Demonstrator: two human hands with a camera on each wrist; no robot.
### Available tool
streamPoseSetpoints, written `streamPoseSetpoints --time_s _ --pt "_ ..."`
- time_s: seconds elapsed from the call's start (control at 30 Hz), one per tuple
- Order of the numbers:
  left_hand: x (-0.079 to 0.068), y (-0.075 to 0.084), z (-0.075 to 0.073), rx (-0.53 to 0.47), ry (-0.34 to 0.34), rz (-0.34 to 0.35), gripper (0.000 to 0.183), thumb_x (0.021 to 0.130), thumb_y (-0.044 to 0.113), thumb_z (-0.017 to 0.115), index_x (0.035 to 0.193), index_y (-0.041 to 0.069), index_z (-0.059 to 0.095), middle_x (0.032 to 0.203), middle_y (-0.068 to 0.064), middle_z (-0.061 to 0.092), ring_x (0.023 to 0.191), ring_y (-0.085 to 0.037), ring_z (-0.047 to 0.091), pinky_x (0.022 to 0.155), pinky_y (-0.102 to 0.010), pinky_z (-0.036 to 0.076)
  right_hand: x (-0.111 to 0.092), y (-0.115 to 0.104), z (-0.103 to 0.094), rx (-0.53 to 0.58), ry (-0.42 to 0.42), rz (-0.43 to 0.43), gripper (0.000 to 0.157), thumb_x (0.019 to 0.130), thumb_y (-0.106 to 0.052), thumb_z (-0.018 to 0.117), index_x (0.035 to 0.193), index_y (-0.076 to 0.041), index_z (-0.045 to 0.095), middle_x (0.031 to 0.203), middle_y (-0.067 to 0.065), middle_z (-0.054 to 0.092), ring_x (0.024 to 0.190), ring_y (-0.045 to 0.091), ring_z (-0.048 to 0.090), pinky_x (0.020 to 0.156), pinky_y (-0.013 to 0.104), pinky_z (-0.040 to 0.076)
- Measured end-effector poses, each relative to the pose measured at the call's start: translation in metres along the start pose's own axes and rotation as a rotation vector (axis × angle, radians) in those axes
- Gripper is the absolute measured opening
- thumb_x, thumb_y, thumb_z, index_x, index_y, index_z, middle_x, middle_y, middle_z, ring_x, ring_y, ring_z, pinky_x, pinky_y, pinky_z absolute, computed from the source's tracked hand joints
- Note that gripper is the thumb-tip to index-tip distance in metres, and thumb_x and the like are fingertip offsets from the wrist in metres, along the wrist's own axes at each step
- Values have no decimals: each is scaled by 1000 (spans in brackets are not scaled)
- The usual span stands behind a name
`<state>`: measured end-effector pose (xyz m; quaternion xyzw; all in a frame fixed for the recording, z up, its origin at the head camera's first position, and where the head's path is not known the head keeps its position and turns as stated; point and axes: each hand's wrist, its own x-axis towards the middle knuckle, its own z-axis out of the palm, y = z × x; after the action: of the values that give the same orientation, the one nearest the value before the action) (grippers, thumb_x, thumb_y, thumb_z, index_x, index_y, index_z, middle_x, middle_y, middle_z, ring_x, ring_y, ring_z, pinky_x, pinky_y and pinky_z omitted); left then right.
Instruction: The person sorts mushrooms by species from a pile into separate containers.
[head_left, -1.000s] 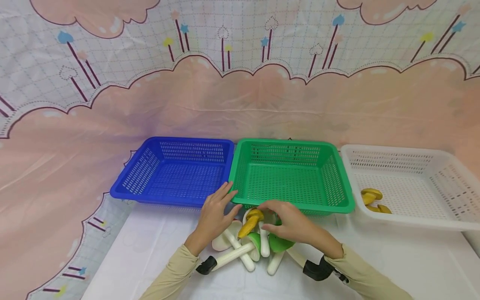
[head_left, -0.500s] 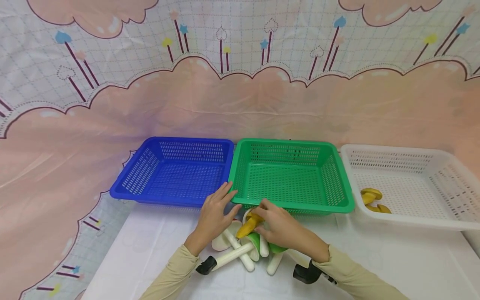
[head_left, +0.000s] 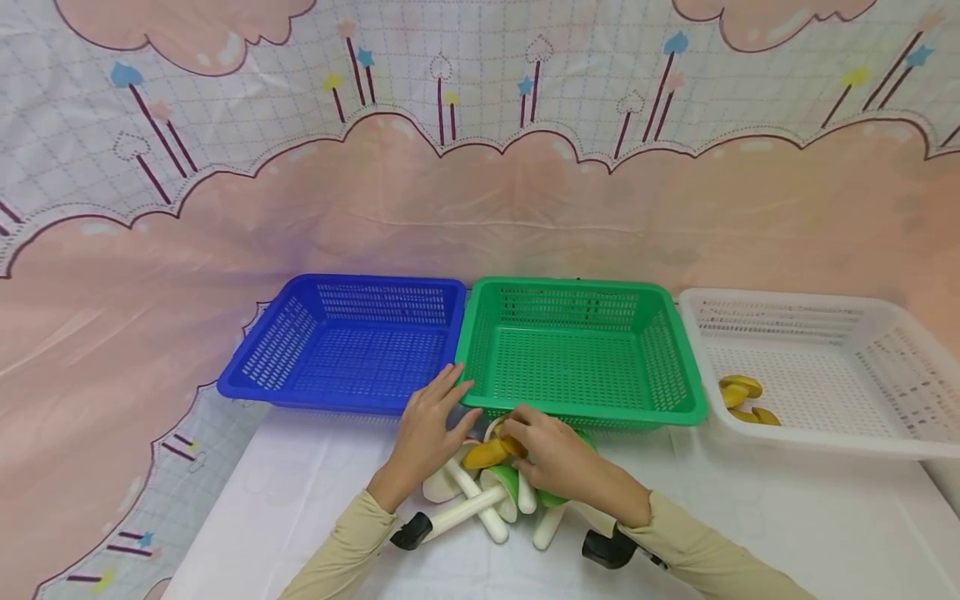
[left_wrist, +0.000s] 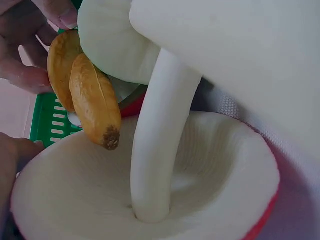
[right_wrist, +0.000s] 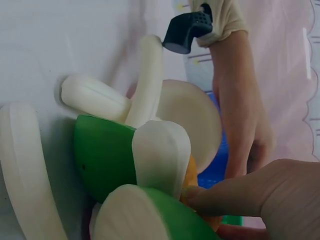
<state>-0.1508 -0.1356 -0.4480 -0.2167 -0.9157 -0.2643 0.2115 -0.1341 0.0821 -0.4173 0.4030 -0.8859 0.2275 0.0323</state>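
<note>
My right hand [head_left: 555,454] pinches the cap of a yellow toy mushroom [head_left: 486,455] between thumb and fingers, over a pile of toy mushrooms. The yellow stem points left, and its brown tip shows in the left wrist view. Around it lie green-capped mushrooms [right_wrist: 102,160] and a red-rimmed mushroom [left_wrist: 220,150] with a pale underside and white stem. My left hand [head_left: 427,425] is held with fingers extended at the pile's left side, fingertips overlapping the corner where the baskets meet. It holds nothing. My right hand hides part of the pile.
A blue basket [head_left: 382,277], a green basket [head_left: 577,284] and a white basket [head_left: 795,297] stand in a row behind the pile. Yellow mushrooms [head_left: 740,390] lie at the white basket's left end. A printed cloth [head_left: 525,208] hangs behind.
My right hand has moved left and closed on the yellow mushroom, whose stem has swung from pointing down-left to nearly level. My left hand has stayed still.
</note>
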Motion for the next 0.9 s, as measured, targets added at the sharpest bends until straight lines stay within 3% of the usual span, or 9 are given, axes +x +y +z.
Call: streamPoseSetpoints --time_s 0.17,0.33,0.57,0.9 --pt "0 1 -2 7 3 -5 43 86 26 71 123 5 63 141 -12 47 133 -28 40 98 -55 38 1 0 2 50 -23 -3 27 81 -6 73 106 -8 63 112 4 59 89 17 61 73 30 53" --pt "0 0 -2 4 -4 -2 43 85 24 72 123 4 63 141 -13 46 133 -28 39 99 -54 38 2 2 3 74 -7 1 27 78 -4 75 102 -9 64 103 1 60 86 15 59 73 31 52" --pt "2 0 -3 -7 -13 -6 43 86 25 71 123 4 64 141 -13 47 133 -28 39 99 -55 38 1 5 0 85 -44 -4 30 78 -6 76 105 -8 63 106 5 63 92 19 59 75 34 52" --pt "2 1 -1 -16 -24 -17 44 87 25 70 124 4 63 142 -12 45 134 -27 37 100 -55 37 2 9 -5 145 -86 -19 29 75 -6 79 96 -12 61 93 -3 57 76 11 51 66 23 47"
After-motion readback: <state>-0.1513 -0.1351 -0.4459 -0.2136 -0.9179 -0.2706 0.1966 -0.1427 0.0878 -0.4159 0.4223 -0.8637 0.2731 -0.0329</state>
